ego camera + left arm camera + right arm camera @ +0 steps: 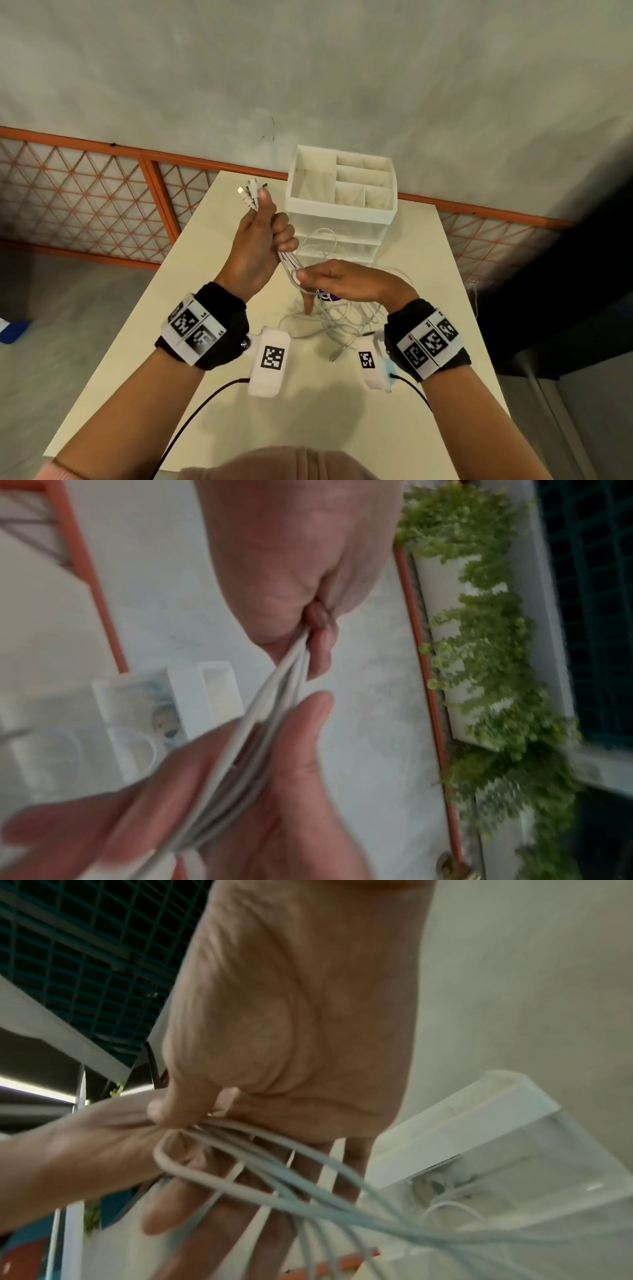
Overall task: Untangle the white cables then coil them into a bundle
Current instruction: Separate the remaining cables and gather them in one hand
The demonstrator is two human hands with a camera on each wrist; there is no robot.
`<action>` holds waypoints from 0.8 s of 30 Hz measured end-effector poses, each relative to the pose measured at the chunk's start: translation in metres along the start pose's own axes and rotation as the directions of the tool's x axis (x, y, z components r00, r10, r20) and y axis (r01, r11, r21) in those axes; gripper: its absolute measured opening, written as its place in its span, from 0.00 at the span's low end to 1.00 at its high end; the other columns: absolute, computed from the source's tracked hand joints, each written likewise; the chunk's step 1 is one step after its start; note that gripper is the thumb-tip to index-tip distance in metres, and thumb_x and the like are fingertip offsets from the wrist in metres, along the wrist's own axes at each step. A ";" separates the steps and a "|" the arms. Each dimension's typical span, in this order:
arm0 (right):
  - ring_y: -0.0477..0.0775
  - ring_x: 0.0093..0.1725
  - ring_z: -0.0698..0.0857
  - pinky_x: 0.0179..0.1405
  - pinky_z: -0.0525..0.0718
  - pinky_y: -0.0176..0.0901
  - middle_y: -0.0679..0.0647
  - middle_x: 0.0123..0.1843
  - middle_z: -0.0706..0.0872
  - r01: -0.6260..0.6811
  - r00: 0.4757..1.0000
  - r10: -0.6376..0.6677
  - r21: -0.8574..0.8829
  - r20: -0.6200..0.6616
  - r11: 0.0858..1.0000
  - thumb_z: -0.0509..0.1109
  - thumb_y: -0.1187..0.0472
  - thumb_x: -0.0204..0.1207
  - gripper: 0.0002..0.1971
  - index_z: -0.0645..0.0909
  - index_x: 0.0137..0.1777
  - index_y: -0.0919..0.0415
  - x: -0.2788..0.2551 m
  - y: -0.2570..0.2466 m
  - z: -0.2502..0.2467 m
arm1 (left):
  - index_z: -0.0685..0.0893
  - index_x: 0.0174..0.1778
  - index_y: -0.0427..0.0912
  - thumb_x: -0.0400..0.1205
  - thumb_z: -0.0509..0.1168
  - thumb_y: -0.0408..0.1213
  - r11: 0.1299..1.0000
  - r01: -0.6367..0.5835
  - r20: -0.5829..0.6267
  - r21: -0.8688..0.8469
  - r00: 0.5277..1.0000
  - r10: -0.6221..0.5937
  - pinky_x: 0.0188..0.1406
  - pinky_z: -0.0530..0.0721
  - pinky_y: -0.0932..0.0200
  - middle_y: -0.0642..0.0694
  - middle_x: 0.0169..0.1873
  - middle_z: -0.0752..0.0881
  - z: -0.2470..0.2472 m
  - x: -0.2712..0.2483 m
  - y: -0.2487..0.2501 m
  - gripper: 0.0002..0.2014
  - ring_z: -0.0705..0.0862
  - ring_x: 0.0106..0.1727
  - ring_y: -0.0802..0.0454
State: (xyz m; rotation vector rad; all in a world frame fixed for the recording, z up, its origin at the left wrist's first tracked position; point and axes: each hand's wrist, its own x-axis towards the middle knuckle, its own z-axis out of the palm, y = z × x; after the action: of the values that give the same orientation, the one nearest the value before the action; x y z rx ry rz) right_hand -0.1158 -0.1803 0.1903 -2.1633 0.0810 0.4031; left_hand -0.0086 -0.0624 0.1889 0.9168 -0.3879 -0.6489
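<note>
Several white cables (291, 265) run as one bunch between my two hands above the table. My left hand (262, 236) is raised and grips the bunch in a fist, with the connector ends (248, 195) sticking out above the thumb. Just below and to the right, my right hand (329, 277) pinches the same strands under the thumb. In the right wrist view the right hand's thumb (192, 1107) presses the cables (274, 1180) against the palm while the fingers (260, 1221) stretch out. The rest of the cables lie in loose loops (337, 320) on the table under the right wrist.
A white desk organiser (342, 192) with open compartments and clear drawers stands at the table's far end, just behind the hands. The cream table (164, 346) has edges close on both sides. A small purple object (327, 296) shows under my right hand.
</note>
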 end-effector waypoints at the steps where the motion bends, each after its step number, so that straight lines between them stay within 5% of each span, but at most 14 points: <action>1: 0.43 0.37 0.81 0.48 0.76 0.36 0.51 0.35 0.83 -0.022 0.999 0.022 -0.002 -0.039 1.000 0.52 0.41 0.83 0.26 0.79 0.37 0.61 -0.002 0.002 0.000 | 0.59 0.27 0.48 0.87 0.49 0.52 0.997 0.026 -0.016 -0.073 0.999 -0.028 0.19 0.63 0.67 0.55 0.21 0.55 -0.003 0.002 0.000 0.23 0.56 0.20 0.60; 4: 0.47 0.27 0.72 0.40 0.72 0.40 0.50 0.28 0.72 -0.031 0.968 0.050 0.082 -0.244 0.996 0.49 0.37 0.82 0.29 0.69 0.29 0.58 -0.006 0.003 0.004 | 0.60 0.27 0.47 0.87 0.49 0.52 0.956 0.074 -0.078 -0.282 0.992 -0.099 0.21 0.67 0.69 0.54 0.21 0.54 -0.011 0.005 0.000 0.23 0.59 0.19 0.60; 6: 0.36 0.26 0.77 0.41 0.76 0.34 0.48 0.27 0.78 -0.006 0.930 0.065 0.162 -0.361 0.987 0.51 0.40 0.83 0.29 0.73 0.27 0.59 -0.007 0.000 0.009 | 0.63 0.27 0.46 0.87 0.50 0.51 0.934 0.089 -0.133 -0.347 0.981 -0.143 0.23 0.71 0.68 0.54 0.18 0.60 -0.015 0.005 -0.004 0.22 0.62 0.19 0.60; 8: 0.34 0.29 0.82 0.46 0.84 0.39 0.47 0.26 0.85 0.048 0.883 0.033 0.160 -0.469 0.986 0.55 0.46 0.84 0.28 0.78 0.26 0.60 -0.004 -0.002 0.010 | 0.67 0.30 0.44 0.87 0.52 0.49 0.943 0.105 -0.211 -0.315 0.961 -0.177 0.29 0.78 0.65 0.52 0.17 0.68 -0.016 0.005 -0.011 0.20 0.70 0.19 0.59; 10: 0.47 0.25 0.81 0.40 0.82 0.51 0.43 0.13 0.73 0.085 0.828 -0.037 0.061 -0.559 0.994 0.56 0.52 0.85 0.30 0.67 0.17 0.54 -0.002 -0.007 0.009 | 0.71 0.32 0.42 0.87 0.54 0.46 0.961 0.177 -0.268 -0.214 0.935 -0.232 0.35 0.81 0.61 0.51 0.17 0.76 -0.015 0.002 -0.018 0.18 0.79 0.23 0.57; 13: 0.72 0.32 0.84 0.35 0.74 0.48 0.47 0.11 0.62 0.080 0.803 -0.056 0.014 -0.593 0.997 0.57 0.55 0.84 0.31 0.57 0.17 0.54 -0.001 -0.015 0.003 | 0.78 0.35 0.41 0.86 0.57 0.41 0.921 0.384 -0.277 -0.058 0.881 -0.384 0.29 0.84 0.64 0.46 0.26 0.80 -0.020 -0.006 -0.033 0.15 0.78 0.33 0.52; 15: 0.62 0.24 0.75 0.36 0.75 0.48 0.47 0.12 0.59 0.054 0.820 -0.034 0.019 -0.571 0.998 0.58 0.54 0.83 0.31 0.55 0.17 0.53 0.001 -0.017 0.000 | 0.79 0.39 0.41 0.85 0.58 0.42 0.881 0.472 -0.238 0.032 0.860 -0.452 0.31 0.82 0.61 0.46 0.29 0.77 -0.024 -0.014 -0.040 0.12 0.75 0.36 0.51; 17: 0.55 0.26 0.65 0.37 0.70 0.45 0.46 0.13 0.57 0.004 0.858 0.010 0.025 -0.513 1.000 0.59 0.54 0.81 0.31 0.54 0.16 0.52 0.002 -0.017 -0.003 | 0.78 0.54 0.40 0.82 0.63 0.43 0.872 0.435 -0.243 0.227 0.892 -0.381 0.42 0.74 0.56 0.49 0.30 0.84 -0.027 -0.021 -0.046 0.11 0.77 0.37 0.55; 19: 0.53 0.27 0.66 0.35 0.65 0.43 0.45 0.13 0.57 -0.048 0.886 0.051 0.017 -0.461 0.999 0.59 0.53 0.81 0.29 0.54 0.17 0.52 0.003 -0.018 -0.006 | 0.67 0.71 0.41 0.84 0.61 0.44 0.871 0.257 -0.242 0.419 0.956 -0.166 0.52 0.72 0.58 0.48 0.54 0.86 -0.023 -0.023 -0.046 0.22 0.81 0.48 0.59; 20: 0.51 0.25 0.66 0.32 0.64 0.42 0.45 0.12 0.59 -0.073 0.891 0.070 0.011 -0.448 0.997 0.59 0.53 0.81 0.28 0.55 0.18 0.52 0.002 -0.019 -0.007 | 0.70 0.68 0.44 0.86 0.56 0.47 0.830 0.158 -0.168 0.534 0.983 -0.078 0.52 0.75 0.63 0.46 0.60 0.83 -0.018 -0.024 -0.042 0.17 0.82 0.53 0.58; 21: 0.49 0.21 0.64 0.29 0.63 0.42 0.45 0.12 0.61 -0.092 0.892 0.087 0.009 -0.443 0.996 0.59 0.53 0.81 0.28 0.58 0.18 0.53 0.002 -0.021 -0.009 | 0.78 0.59 0.44 0.87 0.48 0.51 0.786 0.090 -0.082 0.611 0.995 -0.051 0.49 0.77 0.68 0.47 0.57 0.85 -0.013 -0.027 -0.036 0.19 0.84 0.53 0.59; 22: 0.47 0.19 0.63 0.27 0.63 0.41 0.45 0.11 0.63 -0.105 0.889 0.101 0.014 -0.446 0.994 0.59 0.54 0.81 0.28 0.60 0.17 0.53 0.003 -0.022 -0.010 | 0.84 0.50 0.42 0.87 0.41 0.54 0.750 0.049 0.000 0.660 0.998 -0.066 0.45 0.78 0.72 0.47 0.47 0.89 -0.009 -0.030 -0.032 0.28 0.86 0.48 0.59; 24: 0.45 0.18 0.63 0.24 0.63 0.38 0.44 0.10 0.65 -0.116 0.876 0.116 0.029 -0.467 0.993 0.59 0.55 0.80 0.27 0.61 0.17 0.54 0.002 -0.022 -0.015 | 0.79 0.31 0.34 0.85 0.36 0.58 0.717 0.003 0.127 0.697 0.984 -0.127 0.36 0.78 0.68 0.47 0.26 0.82 -0.006 -0.034 -0.030 0.37 0.82 0.30 0.55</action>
State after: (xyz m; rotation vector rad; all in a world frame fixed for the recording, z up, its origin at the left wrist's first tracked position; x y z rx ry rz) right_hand -0.1051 -0.1791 0.2147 -2.2194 0.4849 -0.0650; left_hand -0.0415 -0.0495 0.1597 1.6148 -0.7880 -0.6518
